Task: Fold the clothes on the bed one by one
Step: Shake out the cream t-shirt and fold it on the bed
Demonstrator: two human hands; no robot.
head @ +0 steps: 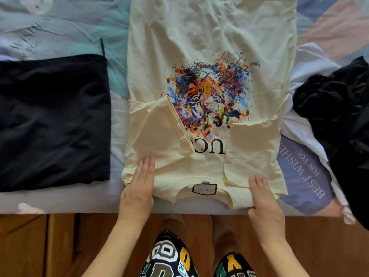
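Left hand: the left hand [139, 182] lay flat with straight fingers pressed on the near left shoulder of the cream T-shirt [211, 47], holding nothing.
Right hand: the right hand [263, 198] rested on the near right shoulder, fingers straight on top; the thumb sat at the shirt's near edge, and whether it pinched the cloth could not be told.
Cream T-shirt: spread front up at the middle of the bed [60, 202], collar nearest, both sleeves folded inward over a colourful tiger print [209, 96].
Left: a black garment [52, 120] lay flat, apart from the shirt.
Right: a crumpled black garment pile [339, 108] lay on a white garment [311, 58].
Near: a wooden floor [60, 244] and patterned shorts [169, 256].
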